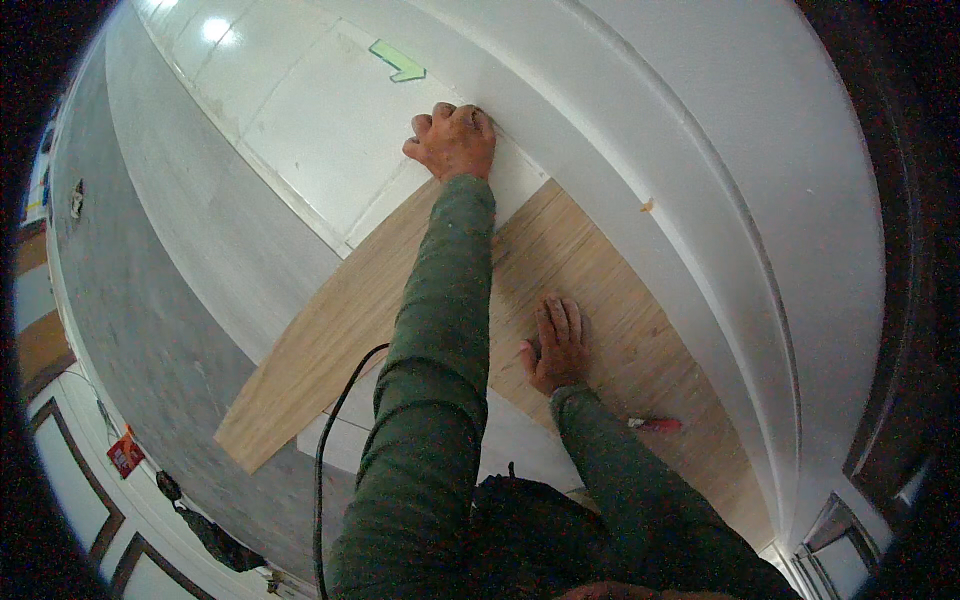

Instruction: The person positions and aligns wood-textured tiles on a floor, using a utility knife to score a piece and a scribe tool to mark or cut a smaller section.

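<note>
My left hand [455, 143] is at the far end of the wood-look planks, over the white tile beside the wall's base. Its fingers are curled under, and whatever they may grip is hidden. My right hand [560, 348] lies flat on a wood-look plank [610, 300] along the wall, fingers stretched out and nothing in it. Another wood-look plank [320, 345] lies at an angle, passing under my left forearm. Near my right forearm, a small red and pale hand tool [655, 425] rests on the planks; its kind is unclear.
A white baseboard and wall [690, 180] curve along the right. On the white tiles [320, 120] lies a green arrow-shaped piece [398, 62]. A black cable [320, 480] runs beside my left arm. Grey flooring [160, 290] spreads left, with a red packet [125, 452] beyond it.
</note>
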A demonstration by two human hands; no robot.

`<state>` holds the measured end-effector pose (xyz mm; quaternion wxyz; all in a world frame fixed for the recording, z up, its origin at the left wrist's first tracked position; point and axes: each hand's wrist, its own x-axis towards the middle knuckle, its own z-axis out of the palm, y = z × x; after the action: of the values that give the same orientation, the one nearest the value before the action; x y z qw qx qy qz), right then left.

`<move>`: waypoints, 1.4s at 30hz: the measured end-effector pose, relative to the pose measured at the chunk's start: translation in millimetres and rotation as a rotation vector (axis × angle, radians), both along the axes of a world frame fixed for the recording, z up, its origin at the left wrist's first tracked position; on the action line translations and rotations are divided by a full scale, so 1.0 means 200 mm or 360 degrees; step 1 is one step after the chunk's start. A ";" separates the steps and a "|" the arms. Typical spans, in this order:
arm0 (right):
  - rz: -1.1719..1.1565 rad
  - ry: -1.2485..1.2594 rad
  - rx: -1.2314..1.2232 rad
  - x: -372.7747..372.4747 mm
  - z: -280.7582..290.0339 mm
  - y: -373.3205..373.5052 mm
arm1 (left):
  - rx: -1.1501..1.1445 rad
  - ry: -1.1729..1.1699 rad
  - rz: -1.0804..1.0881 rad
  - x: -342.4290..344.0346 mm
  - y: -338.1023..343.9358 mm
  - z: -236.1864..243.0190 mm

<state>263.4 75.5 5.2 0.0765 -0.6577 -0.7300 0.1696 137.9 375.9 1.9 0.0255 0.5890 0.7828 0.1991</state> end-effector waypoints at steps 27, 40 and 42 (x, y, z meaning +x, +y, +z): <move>0.0041 -0.0012 0.0196 0.01 -0.04 0.00 | -0.0112 0.0107 -0.0318 -0.10 -0.03 -0.07; 0.0054 0.0010 0.0176 0.02 -0.03 0.01 | -0.0087 0.0300 -0.0888 -0.26 -0.06 -0.08; 0.0054 0.0015 0.0162 0.01 -0.01 0.00 | -0.0003 0.0493 -0.0579 -0.25 -0.05 -0.08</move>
<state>265.9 76.3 2.9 0.1105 -0.6395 -0.7484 0.1365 88.3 365.3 -15.0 -0.0590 0.7438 0.6586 0.0977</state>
